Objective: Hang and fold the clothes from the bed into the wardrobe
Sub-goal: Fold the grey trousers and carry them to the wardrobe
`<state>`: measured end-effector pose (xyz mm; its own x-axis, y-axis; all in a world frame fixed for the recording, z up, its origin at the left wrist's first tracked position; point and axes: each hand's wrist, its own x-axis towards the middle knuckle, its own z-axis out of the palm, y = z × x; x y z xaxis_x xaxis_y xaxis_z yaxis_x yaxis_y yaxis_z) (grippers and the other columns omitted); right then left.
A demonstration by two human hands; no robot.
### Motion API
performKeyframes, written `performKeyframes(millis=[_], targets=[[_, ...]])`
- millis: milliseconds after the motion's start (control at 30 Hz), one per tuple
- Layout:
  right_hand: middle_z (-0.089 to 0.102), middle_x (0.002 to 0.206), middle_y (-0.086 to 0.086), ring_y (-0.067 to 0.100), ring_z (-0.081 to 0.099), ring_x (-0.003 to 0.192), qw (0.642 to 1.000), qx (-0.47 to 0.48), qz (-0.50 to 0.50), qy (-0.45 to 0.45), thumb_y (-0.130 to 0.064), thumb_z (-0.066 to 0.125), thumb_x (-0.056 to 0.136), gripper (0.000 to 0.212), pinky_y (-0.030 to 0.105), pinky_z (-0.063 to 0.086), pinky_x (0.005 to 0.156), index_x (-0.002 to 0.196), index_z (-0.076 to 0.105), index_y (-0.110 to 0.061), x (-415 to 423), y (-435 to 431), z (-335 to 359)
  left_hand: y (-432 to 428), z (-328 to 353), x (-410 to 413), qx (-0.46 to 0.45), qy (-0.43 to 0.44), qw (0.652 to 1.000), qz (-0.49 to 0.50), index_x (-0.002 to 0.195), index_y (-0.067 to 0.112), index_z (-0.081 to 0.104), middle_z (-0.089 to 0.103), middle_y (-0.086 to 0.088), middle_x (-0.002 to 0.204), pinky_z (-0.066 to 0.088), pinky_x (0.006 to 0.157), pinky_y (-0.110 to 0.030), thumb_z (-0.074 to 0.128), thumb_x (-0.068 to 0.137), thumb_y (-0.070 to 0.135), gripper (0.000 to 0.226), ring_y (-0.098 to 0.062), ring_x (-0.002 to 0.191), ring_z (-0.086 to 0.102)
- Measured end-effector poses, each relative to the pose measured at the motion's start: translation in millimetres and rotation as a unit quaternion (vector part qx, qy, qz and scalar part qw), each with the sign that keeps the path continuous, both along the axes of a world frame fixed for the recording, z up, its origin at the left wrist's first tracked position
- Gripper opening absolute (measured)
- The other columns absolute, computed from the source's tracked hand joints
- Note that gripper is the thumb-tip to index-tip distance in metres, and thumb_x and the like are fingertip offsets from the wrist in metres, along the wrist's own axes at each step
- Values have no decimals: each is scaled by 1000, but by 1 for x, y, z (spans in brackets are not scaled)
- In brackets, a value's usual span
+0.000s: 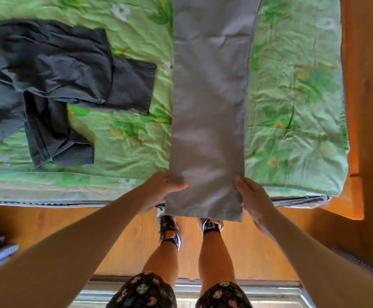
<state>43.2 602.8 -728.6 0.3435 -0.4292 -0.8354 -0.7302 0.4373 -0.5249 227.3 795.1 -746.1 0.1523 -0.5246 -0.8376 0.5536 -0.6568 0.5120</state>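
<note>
- Looking like a bedroom in a home.
- Showing a bed (36, 192) lying under a green flowered cover (292, 85).
- Showing dark clothes (47, 74) and grey trousers (210, 96) lying on it.
- Showing a wooden floor (114, 230) running alongside.

trousers (210, 103): grey | clothes (47, 74): dk grey | bedcover (292, 96): green floral | shorts (145, 290): blk floral

Grey trousers (212, 103) are laid lengthwise on the green bed (292, 107), gripped at the near end by the left hand (161, 192) and right hand (253, 196); dark clothes (47, 81) lie left.
</note>
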Motion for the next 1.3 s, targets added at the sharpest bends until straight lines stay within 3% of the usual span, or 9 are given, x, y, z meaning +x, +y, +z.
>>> performKeyframes(millis=[133, 267, 500, 633, 833, 1033, 1100, 1200, 1300], targets=[[74, 88, 0, 14, 63, 80, 999, -12, 35, 1, -19, 67, 96, 8, 28, 46, 71, 95, 74, -18, -12, 14, -6, 13, -11, -9, 18, -49, 997, -65, 101, 2, 72, 72, -6, 96, 49, 82, -38, 80, 77, 37, 44, -25, 89, 66], [66, 80, -3, 14, 55, 71, 998, -46, 31, 42, -22, 60, 100, 12, 31, 40, 66, 93, 68, -16, -18, 18, -8, 17, -13, -13, 31, -102, 993, -55, 100, 7, 76, 76, -15, 95, 54, 77, -36, 76, 88, 23, 20, -20, 77, 70], [62, 86, -3, 26, 62, 89, 950, -98, 267, 129, -44, 62, 96, 23, 32, 43, 67, 102, 61, -21, 5, -9, -20, -8, -1, -3, 58, -106, 991, -58, 93, 24, 67, 69, 3, 92, 49, 78, -32, 65, 94, 45, 22, -17, 84, 67], [70, 117, 5, 31, 68, 107, 959, -102, 232, 125, -67, 58, 80, 68, 42, 56, 90, 126, 64, -18, 43, -37, -19, -37, -2, 29, 31, -150, 986, 68, 89, 19, 66, 62, -9, 91, 43, 74, -36, 68, 85, 48, 29, -23, 84, 59], [66, 77, 4, 23, 61, 70, 994, -69, 74, 30, -32, 67, 91, 19, 36, 49, 68, 101, 70, -16, 94, -79, -20, -86, -14, 64, 21, -106, 980, 168, 118, 15, 71, 75, -5, 113, 50, 100, -44, 69, 91, 27, 30, -26, 113, 67], [62, 73, 16, 30, 63, 67, 992, -79, 72, 62, -20, 66, 95, 20, 46, 60, 67, 92, 66, 0, 76, -95, -26, -90, -17, 60, 93, -212, 963, 141, 91, 11, 76, 74, -5, 82, 52, 66, -27, 74, 89, 12, 3, -15, 74, 69], [67, 79, 11, 36, 67, 80, 949, -225, 202, 87, -22, 62, 94, 10, 43, 55, 70, 94, 63, -12, 83, -103, -19, -97, -21, 63, 150, -371, 916, 40, 97, 14, 70, 69, -4, 90, 49, 70, -30, 74, 86, 22, 14, -19, 79, 65], [59, 113, 21, 44, 59, 101, 805, -493, 330, -3, -23, 64, 89, 36, 48, 53, 82, 122, 58, -10, 118, -122, -16, -120, -21, 77, 114, -590, 797, -55, 139, 14, 49, 51, -13, 130, 45, 96, -43, 61, 87, 31, 56, -31, 115, 52], [38, 151, 23, 44, 36, 140, 696, -562, 443, -52, -40, 54, 95, 61, 55, 38, 110, 149, 42, -13, 172, -142, -36, -149, -36, 106, 56, -695, 682, -218, 157, 15, 28, 24, -21, 161, 27, 117, -51, 44, 95, 44, 70, -39, 150, 22]])
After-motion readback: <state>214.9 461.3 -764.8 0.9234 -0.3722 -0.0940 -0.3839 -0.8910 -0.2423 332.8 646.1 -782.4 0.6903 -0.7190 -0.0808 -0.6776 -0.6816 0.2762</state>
